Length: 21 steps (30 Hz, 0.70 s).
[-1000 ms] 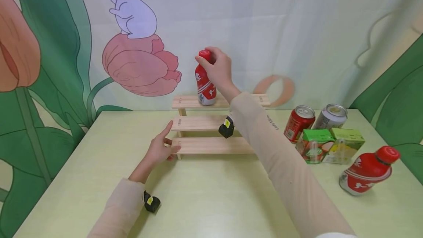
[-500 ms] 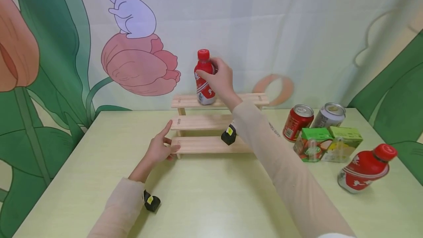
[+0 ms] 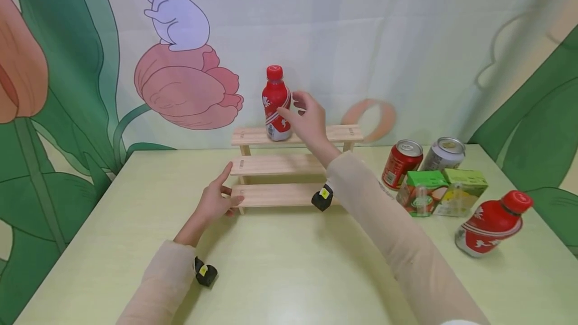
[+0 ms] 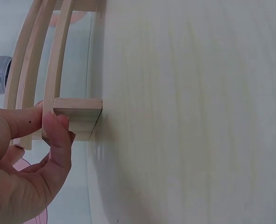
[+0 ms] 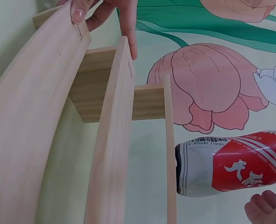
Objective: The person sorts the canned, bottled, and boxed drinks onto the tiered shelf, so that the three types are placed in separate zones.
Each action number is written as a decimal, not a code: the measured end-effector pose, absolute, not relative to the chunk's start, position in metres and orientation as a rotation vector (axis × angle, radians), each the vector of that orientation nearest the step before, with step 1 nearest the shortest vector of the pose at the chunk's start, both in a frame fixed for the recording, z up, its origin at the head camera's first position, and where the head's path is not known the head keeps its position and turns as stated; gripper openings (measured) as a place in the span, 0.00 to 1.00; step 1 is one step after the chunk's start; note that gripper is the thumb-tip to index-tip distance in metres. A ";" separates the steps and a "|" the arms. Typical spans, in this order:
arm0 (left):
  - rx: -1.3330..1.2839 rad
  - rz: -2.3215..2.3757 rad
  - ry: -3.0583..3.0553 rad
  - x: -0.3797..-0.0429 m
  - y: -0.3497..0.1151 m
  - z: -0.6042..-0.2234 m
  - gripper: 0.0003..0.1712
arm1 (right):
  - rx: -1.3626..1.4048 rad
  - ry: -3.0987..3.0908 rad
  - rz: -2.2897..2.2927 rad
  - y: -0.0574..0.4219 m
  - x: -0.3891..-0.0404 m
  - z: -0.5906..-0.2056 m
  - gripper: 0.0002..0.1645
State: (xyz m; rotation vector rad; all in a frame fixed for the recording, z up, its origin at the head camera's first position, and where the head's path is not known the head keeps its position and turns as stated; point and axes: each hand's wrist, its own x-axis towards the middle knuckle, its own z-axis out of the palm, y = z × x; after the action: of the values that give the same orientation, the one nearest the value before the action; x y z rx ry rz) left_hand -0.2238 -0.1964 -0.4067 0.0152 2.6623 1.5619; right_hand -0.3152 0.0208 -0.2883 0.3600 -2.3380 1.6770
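Observation:
A red plastic drink bottle (image 3: 273, 102) stands upright on the top step of a small three-tier wooden shelf (image 3: 271, 165), left of its middle. My right hand (image 3: 310, 122) is just right of the bottle, fingers spread apart, its thumb overlapping the label in the head view. In the right wrist view, fingertips (image 5: 264, 204) show beside the bottle's body with a gap between. My left hand (image 3: 214, 200) grips the shelf's left end, thumb on the lowest board and index finger along the middle one. The left wrist view shows those fingers curled round the board's end.
Right of the shelf are a red can (image 3: 402, 164), a silver can (image 3: 444, 154), a green juice carton (image 3: 422, 192) and a yellow-green carton (image 3: 460, 192). A second red bottle (image 3: 487, 224) stands nearer on the right. A printed curtain (image 3: 334, 39) hangs behind the table.
My right hand has let go of the bottle's cap, slid down its side and moved off to the right. The bottle stays on the top step; my left hand keeps its grip.

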 end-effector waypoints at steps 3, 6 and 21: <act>0.015 1.565 2.660 -0.224 -0.196 -0.407 0.53 | 0.375 -2.320 1.688 0.026 -0.311 -0.291 0.29; 0.019 1.567 2.660 -0.224 -0.195 -0.407 0.53 | 0.397 -2.305 1.688 0.032 -0.304 -0.292 0.28; 0.043 1.584 2.655 -0.222 -0.197 -0.405 0.52 | 0.470 -2.258 1.705 0.050 -0.268 -0.304 0.25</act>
State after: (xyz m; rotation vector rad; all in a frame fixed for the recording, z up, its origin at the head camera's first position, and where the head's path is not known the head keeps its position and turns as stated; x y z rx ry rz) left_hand -0.2225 -0.1972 -0.4048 0.0433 2.6550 1.5843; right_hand -0.2676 0.0497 -0.3043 0.4704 -2.2580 1.7054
